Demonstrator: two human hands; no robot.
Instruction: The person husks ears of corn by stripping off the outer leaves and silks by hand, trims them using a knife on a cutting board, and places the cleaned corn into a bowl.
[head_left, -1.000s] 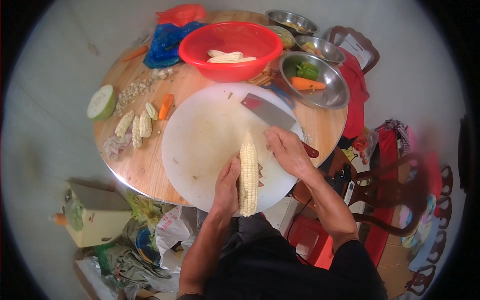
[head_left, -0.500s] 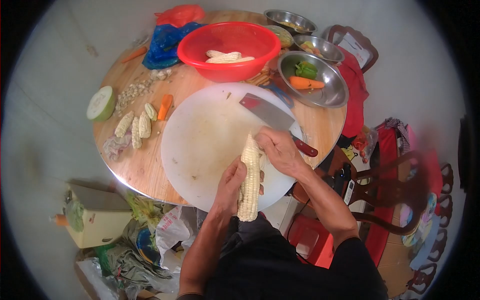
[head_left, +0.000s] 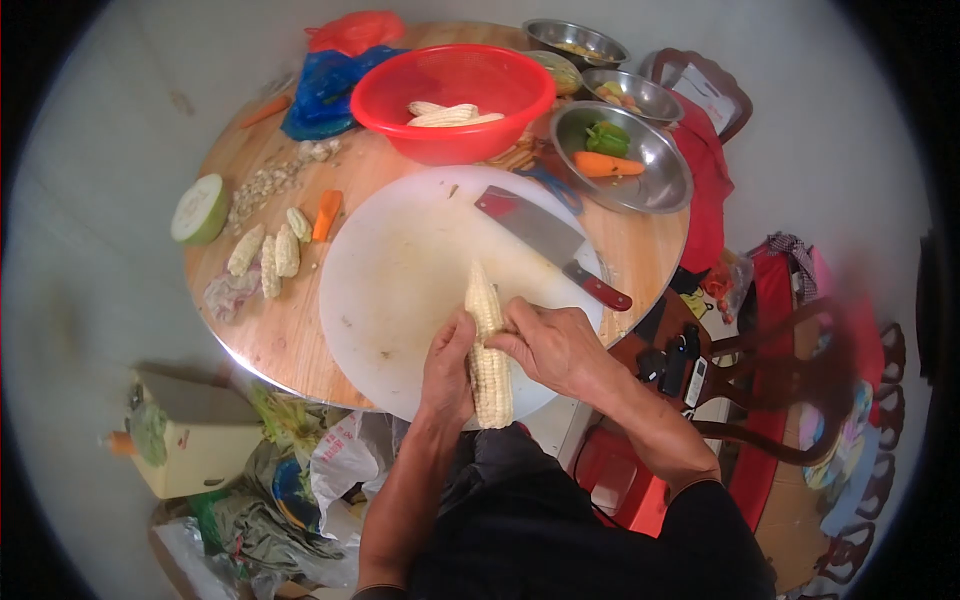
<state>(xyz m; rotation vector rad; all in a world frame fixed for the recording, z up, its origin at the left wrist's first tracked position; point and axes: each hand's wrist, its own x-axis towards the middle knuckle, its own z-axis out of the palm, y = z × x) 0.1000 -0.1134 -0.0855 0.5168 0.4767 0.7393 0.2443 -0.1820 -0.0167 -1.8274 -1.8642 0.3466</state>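
A pale, husked corn cob [head_left: 492, 385] stands nearly upright above the near edge of the round white cutting board [head_left: 375, 290], its narrow tip pointing away from me. My left hand [head_left: 449, 365] is wrapped round the cob from the left. From the right, my right hand [head_left: 558, 345] has its thumb and curled fingers closed against the cob's side, around mid-height; whether strands are pinched there is too small to tell. A cleaver [head_left: 535, 232] with a red-brown handle lies on the board's right side, beyond my right hand.
Behind the board stands a red plastic basin [head_left: 455, 150] with several cobs. A steel bowl [head_left: 665, 175] holds a carrot and a green pepper. Short cob pieces [head_left: 287, 250], a carrot piece [head_left: 327, 215], garlic cloves [head_left: 265, 187] and a cut melon [head_left: 200, 208] lie on the wooden table at left.
My right hand has come down from near the cob's tip to its middle, with the thumb now on the kernels. The cob has shifted slightly left, still in my left hand.
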